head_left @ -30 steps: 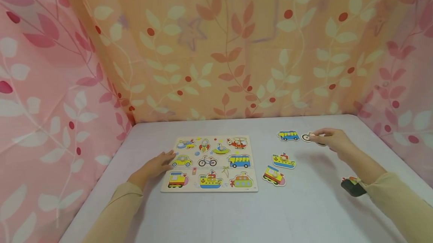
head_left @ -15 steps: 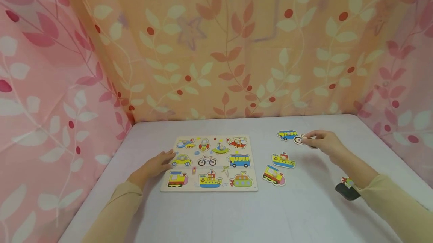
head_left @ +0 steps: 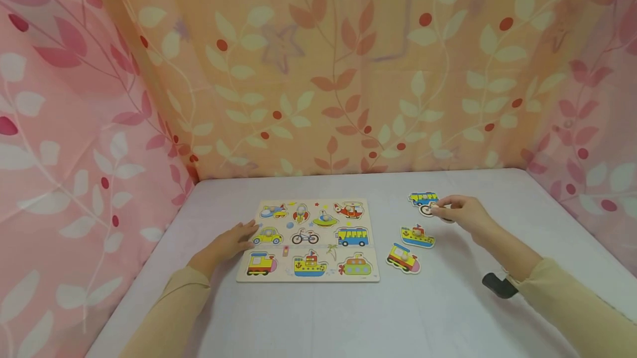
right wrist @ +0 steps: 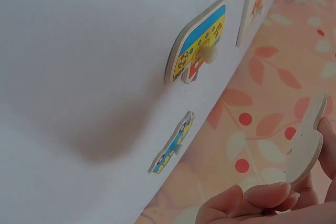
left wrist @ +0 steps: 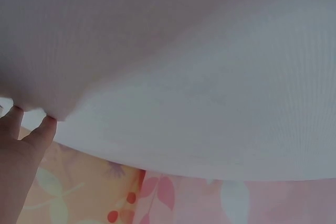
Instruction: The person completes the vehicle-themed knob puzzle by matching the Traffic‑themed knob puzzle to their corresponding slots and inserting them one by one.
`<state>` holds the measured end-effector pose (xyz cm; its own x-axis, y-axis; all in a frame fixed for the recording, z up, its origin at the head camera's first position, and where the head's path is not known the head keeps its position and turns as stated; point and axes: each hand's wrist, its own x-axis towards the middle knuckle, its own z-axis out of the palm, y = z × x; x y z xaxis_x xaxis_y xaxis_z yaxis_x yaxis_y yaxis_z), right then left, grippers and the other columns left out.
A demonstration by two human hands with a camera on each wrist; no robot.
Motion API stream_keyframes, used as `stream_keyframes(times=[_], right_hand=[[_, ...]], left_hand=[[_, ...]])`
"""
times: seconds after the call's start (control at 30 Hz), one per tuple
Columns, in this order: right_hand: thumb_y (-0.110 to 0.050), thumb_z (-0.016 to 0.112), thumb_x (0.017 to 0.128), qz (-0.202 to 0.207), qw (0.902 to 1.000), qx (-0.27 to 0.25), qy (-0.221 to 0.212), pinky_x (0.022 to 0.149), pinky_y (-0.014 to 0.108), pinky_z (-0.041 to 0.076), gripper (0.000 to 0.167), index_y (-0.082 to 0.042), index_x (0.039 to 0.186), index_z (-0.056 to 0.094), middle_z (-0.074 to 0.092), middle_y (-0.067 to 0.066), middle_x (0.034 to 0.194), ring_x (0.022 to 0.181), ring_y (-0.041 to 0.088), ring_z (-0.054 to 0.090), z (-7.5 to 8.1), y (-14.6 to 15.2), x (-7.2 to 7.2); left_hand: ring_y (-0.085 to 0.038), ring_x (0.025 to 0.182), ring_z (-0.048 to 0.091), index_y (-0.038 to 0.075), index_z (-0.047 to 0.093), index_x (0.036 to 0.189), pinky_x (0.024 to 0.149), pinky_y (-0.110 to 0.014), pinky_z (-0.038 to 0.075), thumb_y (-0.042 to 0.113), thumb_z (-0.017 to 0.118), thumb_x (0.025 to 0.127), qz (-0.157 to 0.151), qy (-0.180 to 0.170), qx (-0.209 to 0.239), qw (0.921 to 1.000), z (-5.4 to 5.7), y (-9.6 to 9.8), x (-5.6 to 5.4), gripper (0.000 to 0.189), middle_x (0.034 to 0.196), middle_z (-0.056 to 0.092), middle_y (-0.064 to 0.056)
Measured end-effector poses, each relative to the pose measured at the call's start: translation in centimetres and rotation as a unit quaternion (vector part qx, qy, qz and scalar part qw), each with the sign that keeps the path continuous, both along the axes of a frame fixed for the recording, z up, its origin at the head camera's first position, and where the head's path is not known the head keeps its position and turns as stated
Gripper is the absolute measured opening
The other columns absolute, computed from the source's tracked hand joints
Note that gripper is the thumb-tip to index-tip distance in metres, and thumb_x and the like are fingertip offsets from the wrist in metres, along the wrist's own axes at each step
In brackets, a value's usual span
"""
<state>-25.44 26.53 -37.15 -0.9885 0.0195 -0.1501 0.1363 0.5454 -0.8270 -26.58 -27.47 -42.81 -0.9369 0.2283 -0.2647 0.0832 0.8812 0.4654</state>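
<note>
Head view: White-covered table (head_left: 348,319) with a floral curtain (head_left: 328,109) behind it. Puzzle board (head_left: 273,278) lies flat, left of the table's middle. Left hand (head_left: 224,246) rests at the board's left side, fingers extended and loosely spread, fingertips at the edge near the car (head_left: 267,236); gripping nothing. Right hand (head_left: 470,215) is over the far right part of the table, thumb and fingers pinched together on the bicycle piece (head_left: 426,210). The piece is well right of the board and partly overlaps the bus piece (head_left: 421,198) in this view. Boat piece (head_left: 418,236) and train piece (head_left: 403,259) lie on the table, one just beside the other, between board and right forearm. Plane (head_left: 273,211), rocket (head_left: 301,214), saucer (head_left: 325,218) and helicopter (head_left: 350,210) make up the board's far row, each with a knob.

Left wrist view: two fingertips of the left hand at the left border, slightly apart, straight; the rest is cut off. Contact with the board cannot be told here.

Right wrist view: right hand at lower right, fingers bent, holding the bicycle piece by pinch, pale wooden back and rim showing, off the table. Boat piece and bus piece lie knob up; train piece and board are partly cropped at the top.
</note>
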Motion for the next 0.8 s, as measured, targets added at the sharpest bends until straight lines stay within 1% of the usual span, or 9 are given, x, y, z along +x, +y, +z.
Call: stream_keyframes(times=[0.2, 0.33, 0.4, 0.47, 0.5, 0.57, 0.63, 0.77, 0.8], right_hand=[[-0.037, 0.071, 0.089, 0.008, 0.9999, -0.005, 0.01, 0.074, 0.04, 0.033, 0.049, 0.004, 0.115, 0.062, 0.049, 0.007, 0.088, 0.098, 0.03, 0.042, -0.4, -1.3, 0.1], [-0.037, 0.072, 0.088, 0.013, 0.9998, -0.014, 0.012, 0.072, 0.039, 0.032, 0.048, 0.003, 0.114, 0.063, 0.048, 0.005, 0.084, 0.096, 0.028, 0.042, -0.5, -2.0, 0.2], [-0.036, 0.072, 0.088, 0.016, 0.9996, -0.02, 0.008, 0.074, 0.04, 0.032, 0.048, 0.003, 0.115, 0.063, 0.049, 0.007, 0.087, 0.097, 0.029, 0.042, -0.5, -2.4, 0.2], [-0.036, 0.073, 0.088, 0.019, 0.9995, -0.026, 0.004, 0.077, 0.043, 0.034, 0.049, 0.003, 0.115, 0.063, 0.049, 0.01, 0.095, 0.101, 0.031, 0.04, -0.5, -2.8, 0.3], [-0.035, 0.073, 0.088, 0.021, 0.9993, -0.029, 0.002, 0.078, 0.044, 0.033, 0.048, 0.003, 0.115, 0.063, 0.048, 0.012, 0.097, 0.103, 0.032, 0.039, -0.5, -3.0, 0.3], [-0.034, 0.073, 0.088, 0.025, 0.9991, -0.033, 0.003, 0.08, 0.045, 0.033, 0.047, 0.003, 0.115, 0.063, 0.047, 0.014, 0.103, 0.106, 0.034, 0.038, -0.6, -3.5, 0.2], [-0.033, 0.073, 0.087, 0.027, 0.999, -0.035, 0.003, 0.078, 0.044, 0.033, 0.046, 0.003, 0.114, 0.064, 0.046, 0.014, 0.101, 0.105, 0.034, 0.038, -0.7, -4.0, 0.2], [-0.032, 0.074, 0.087, 0.028, 0.9988, -0.04, 0.002, 0.072, 0.039, 0.03, 0.043, 0.002, 0.112, 0.065, 0.042, 0.01, 0.093, 0.101, 0.03, 0.037, -0.9, -5.1, 0.0], [-0.032, 0.074, 0.087, 0.029, 0.9988, -0.04, 0.002, 0.071, 0.037, 0.03, 0.042, 0.001, 0.111, 0.065, 0.043, 0.009, 0.094, 0.101, 0.029, 0.037, -1.0, -5.3, 0.0]], left_hand=[[-0.043, 0.145, 0.007, 0.011, 0.035, 0.151, 0.111, -0.065, 0.01, 0.028, 0.062, 0.095, 0.008, -0.009, 0.009, 0.9999, 0.2, 0.2, 0.2, 0.064, 0.16, 0.021, -0.011], [-0.042, 0.145, 0.006, 0.011, 0.035, 0.151, 0.111, -0.065, 0.01, 0.029, 0.062, 0.095, 0.014, -0.01, 0.014, 0.9997, 0.4, 0.3, 0.3, 0.064, 0.16, 0.02, -0.01], [-0.042, 0.145, 0.007, 0.011, 0.035, 0.151, 0.111, -0.065, 0.01, 0.029, 0.062, 0.095, 0.014, -0.009, 0.014, 0.9998, 0.4, 0.3, 0.2, 0.064, 0.16, 0.021, -0.01], [-0.043, 0.145, 0.007, 0.011, 0.035, 0.151, 0.111, -0.066, 0.01, 0.029, 0.062, 0.095, 0.011, -0.007, 0.01, 0.9999, 0.4, 0.3, 0.2, 0.064, 0.16, 0.021, -0.011], [-0.042, 0.145, 0.007, 0.012, 0.035, 0.151, 0.111, -0.066, 0.01, 0.029, 0.062, 0.095, 0.014, -0.01, 0.012, 0.9998, 0.3, 0.3, 0.2, 0.064, 0.16, 0.02, -0.011], [-0.043, 0.145, 0.008, 0.01, 0.036, 0.15, 0.111, -0.066, 0.01, 0.027, 0.062, 0.095, 0.01, -0.005, 0.012, 0.9999, 0.3, 0.2, 0.2, 0.063, 0.159, 0.021, -0.012], [-0.044, 0.145, 0.009, 0.009, 0.036, 0.15, 0.11, -0.066, 0.011, 0.027, 0.062, 0.095, 0.006, -0.003, 0.014, 0.9999, 0.2, 0.1, 0.2, 0.063, 0.159, 0.021, -0.012], [-0.045, 0.144, 0.009, 0.008, 0.037, 0.15, 0.11, -0.067, 0.011, 0.028, 0.062, 0.095, 0.003, 0.002, 0.012, 0.9999, 0.1, 0.0, 0.2, 0.063, 0.159, 0.022, -0.013], [-0.045, 0.144, 0.009, 0.008, 0.037, 0.15, 0.11, -0.067, 0.011, 0.028, 0.062, 0.095, 0.003, 0.002, 0.012, 0.9999, 0.1, 0.0, 0.2, 0.064, 0.159, 0.022, -0.013]])
